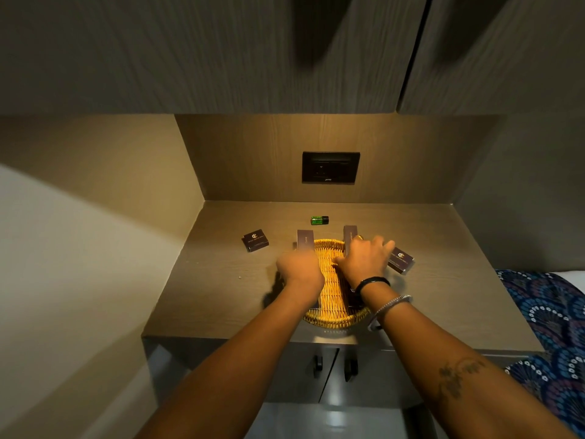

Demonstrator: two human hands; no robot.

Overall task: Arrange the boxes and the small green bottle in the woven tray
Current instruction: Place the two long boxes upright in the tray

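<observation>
A: Woven tray (332, 323) — seen at the near middle of the brown countertop (196, 296), oval, yellow wicker. Two long dark boxes are laid in it lengthwise: the left long box (305, 239) along the left rim, the right long box (350, 236) along the right rim. Their far ends are seen sticking out past the far rim.

B: Hands?

A: The left hand (300, 269) is placed over the left long box, knuckles up, blurred. Fingers are curled downward; whether the box is actually gripped cannot be told. The right hand (364, 259) is set on the right long box, fingers spread fairly wide, fingertips reaching toward the right. A firm hold cannot be confirmed there either. A dark band (372, 282) and a silver bangle (391, 307) are worn on the right wrist.

B: Items outside the tray?

A: Three are noted. The small green bottle (319, 220) is lying on its side on the counter, beyond the tray's far end, apart from it. A small dark box (255, 240) is lying flat, left of the tray, well apart. A second small box (400, 260) is seen right of the tray, just beside the right fingertips; contact cannot be told.

B: Surroundings?

A: A black wall socket (330, 167) is mounted on the back panel. Patterned blue fabric (550, 312) is seen at the far right edge.
</observation>
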